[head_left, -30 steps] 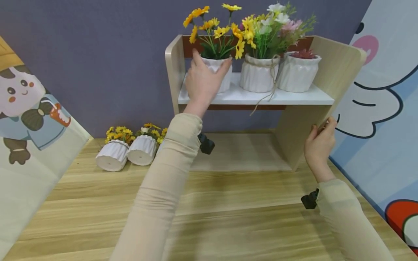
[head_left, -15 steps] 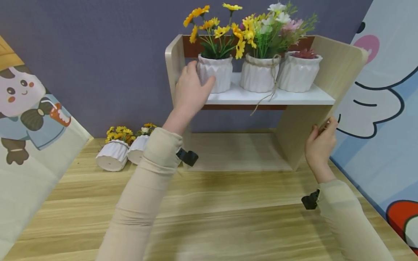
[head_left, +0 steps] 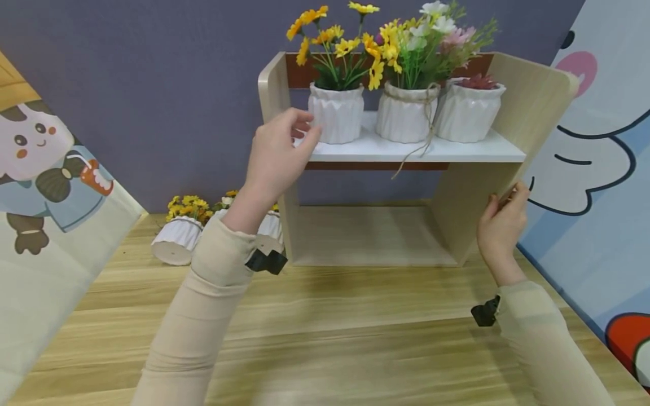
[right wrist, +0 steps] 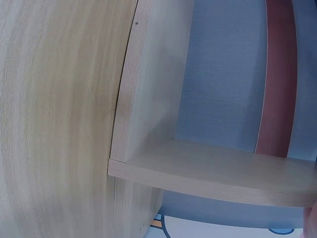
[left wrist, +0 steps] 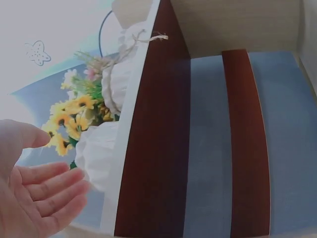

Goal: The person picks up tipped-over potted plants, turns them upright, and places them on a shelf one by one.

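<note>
My left hand (head_left: 276, 149) is beside the leftmost white flowerpot (head_left: 336, 115), which holds yellow flowers. Its fingers are loosely bent with nothing between them; in the left wrist view the palm and fingers (left wrist: 54, 193) show apart from the pot. That pot stands upright on the white upper board (head_left: 365, 151) of a small wooden shelf. Right of it are a twine-tied flowerpot (head_left: 403, 118) with mixed flowers and a flowerpot (head_left: 467, 115) with a dark red succulent. My right hand (head_left: 501, 228) grips the front edge of the shelf's right side panel (head_left: 538, 101); part of the grip is hidden.
Several white pots with yellow flowers lie tipped over left of the shelf, among them one pot (head_left: 175, 239); my left forearm partly covers others. The shelf's lower board (head_left: 370, 237) rests on the wood-grain table (head_left: 330, 332). Cartoon-printed panels stand at both sides.
My left hand has let go of the leftmost flowerpot and moved left and down away from it. The pot stays on the board. My right hand keeps its grip on the side panel.
</note>
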### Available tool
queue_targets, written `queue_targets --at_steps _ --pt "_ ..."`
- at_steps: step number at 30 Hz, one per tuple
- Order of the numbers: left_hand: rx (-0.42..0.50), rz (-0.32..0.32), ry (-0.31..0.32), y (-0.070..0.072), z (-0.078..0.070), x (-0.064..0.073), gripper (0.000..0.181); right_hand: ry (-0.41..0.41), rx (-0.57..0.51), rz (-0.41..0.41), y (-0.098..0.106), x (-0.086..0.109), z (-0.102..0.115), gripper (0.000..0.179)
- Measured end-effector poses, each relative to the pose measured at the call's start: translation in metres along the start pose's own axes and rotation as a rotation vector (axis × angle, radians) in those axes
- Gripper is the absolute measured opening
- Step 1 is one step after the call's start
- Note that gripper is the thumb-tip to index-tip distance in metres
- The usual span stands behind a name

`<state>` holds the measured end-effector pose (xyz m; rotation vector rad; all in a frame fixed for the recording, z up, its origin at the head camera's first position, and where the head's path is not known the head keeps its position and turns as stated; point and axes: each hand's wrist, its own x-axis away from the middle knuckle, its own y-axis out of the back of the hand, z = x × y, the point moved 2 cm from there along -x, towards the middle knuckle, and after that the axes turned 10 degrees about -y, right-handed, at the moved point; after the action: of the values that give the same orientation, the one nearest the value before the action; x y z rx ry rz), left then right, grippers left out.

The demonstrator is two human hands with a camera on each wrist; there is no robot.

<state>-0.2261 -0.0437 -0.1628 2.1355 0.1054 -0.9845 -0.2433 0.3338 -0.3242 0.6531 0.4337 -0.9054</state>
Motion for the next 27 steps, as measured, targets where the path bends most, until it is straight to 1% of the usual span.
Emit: queue_targets --at_steps 2,4,7,11,14,19,22,27 --pt "-0.021 -0.031 -0.039 0.003 0.001 0.006 0.028 0.0 0.002 0.0 0.0 0.0 0.0 0.038" --pt "-0.049 -0.059 -0.066 0.005 0.004 0.011 0.026 -0.004 0.003 -0.002 0.0 0.0 0.0 0.038" --pt "-0.09 -0.092 -0.074 0.009 0.009 0.018 0.026 0.001 0.003 -0.006 0.0 0.0 0.0 0.038" --pt "-0.114 -0.14 -0.073 0.012 0.018 0.025 0.026 0.006 0.002 -0.01 0.0 0.0 0.0 0.037" --pt "-0.128 -0.17 -0.051 0.015 0.026 0.027 0.027 0.001 0.001 -0.01 0.0 0.0 0.001 0.037" --pt "-0.132 -0.197 0.041 0.02 0.042 0.034 0.031 -0.009 0.001 -0.005 0.0 0.0 0.001 0.037" --pt "-0.133 -0.2 0.081 0.021 0.051 0.04 0.031 -0.011 -0.001 -0.003 0.0 -0.001 0.001 0.037" --pt "-0.131 -0.188 0.115 0.019 0.065 0.048 0.032 -0.012 -0.001 0.001 0.0 -0.001 -0.001 0.037"
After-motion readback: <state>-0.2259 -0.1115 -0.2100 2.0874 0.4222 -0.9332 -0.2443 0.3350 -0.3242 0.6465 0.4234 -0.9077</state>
